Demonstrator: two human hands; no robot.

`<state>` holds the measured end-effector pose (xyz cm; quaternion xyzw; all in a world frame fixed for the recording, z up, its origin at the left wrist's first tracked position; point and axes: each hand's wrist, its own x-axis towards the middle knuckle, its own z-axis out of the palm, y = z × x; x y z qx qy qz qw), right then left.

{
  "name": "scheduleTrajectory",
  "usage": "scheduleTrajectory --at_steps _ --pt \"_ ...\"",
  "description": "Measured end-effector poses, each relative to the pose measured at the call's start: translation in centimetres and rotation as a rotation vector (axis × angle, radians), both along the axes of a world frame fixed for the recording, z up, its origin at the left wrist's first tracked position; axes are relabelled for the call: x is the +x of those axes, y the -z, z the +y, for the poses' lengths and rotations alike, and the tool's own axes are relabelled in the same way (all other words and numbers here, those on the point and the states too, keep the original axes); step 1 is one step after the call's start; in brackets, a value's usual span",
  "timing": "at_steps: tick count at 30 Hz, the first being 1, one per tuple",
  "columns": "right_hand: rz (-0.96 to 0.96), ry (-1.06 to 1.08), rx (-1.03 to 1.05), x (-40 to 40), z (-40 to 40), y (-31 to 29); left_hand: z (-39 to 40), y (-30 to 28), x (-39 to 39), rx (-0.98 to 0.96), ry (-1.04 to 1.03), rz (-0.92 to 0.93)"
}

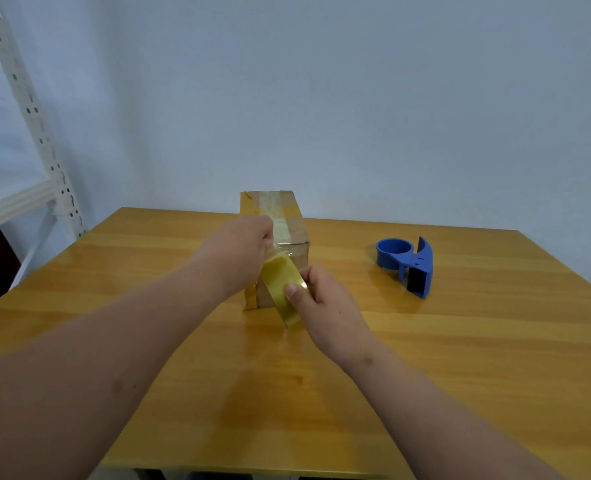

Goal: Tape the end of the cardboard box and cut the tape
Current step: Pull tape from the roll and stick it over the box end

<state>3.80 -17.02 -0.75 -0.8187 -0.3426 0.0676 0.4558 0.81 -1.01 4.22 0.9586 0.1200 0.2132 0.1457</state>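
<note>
A small cardboard box [292, 230] stands in the middle of the wooden table, with yellowish tape along its top and sides. A loose strip of yellow tape [282, 282] hangs from the box's near top edge down toward me. My left hand [244, 247] presses on the tape at that near top edge. My right hand [318, 299] pinches the strip's lower part between thumb and fingers, in front of the box's near face.
An empty blue tape dispenser [406, 263] lies on the table [460, 358] to the right of the box. A white metal shelf frame [34, 133] stands at the far left beside the table. A pale wall is behind.
</note>
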Motion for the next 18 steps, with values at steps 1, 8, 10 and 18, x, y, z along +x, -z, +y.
scheduleTrajectory --at_steps 1,8,10,18 --pt "0.024 0.028 -0.020 0.3 0.3 -0.1 0.2 -0.4 0.1 0.001 0.007 -0.011" --pt "0.285 0.207 -0.039 2.4 2.2 -0.1 1.6 -2.0 2.6 0.034 0.076 0.072" --pt "0.318 0.236 -0.037 2.9 2.5 -0.4 1.9 -3.1 3.9 0.055 0.114 0.088" --pt "0.437 0.185 0.074 3.0 3.0 -1.2 4.8 -4.0 7.6 -0.049 0.173 0.235"
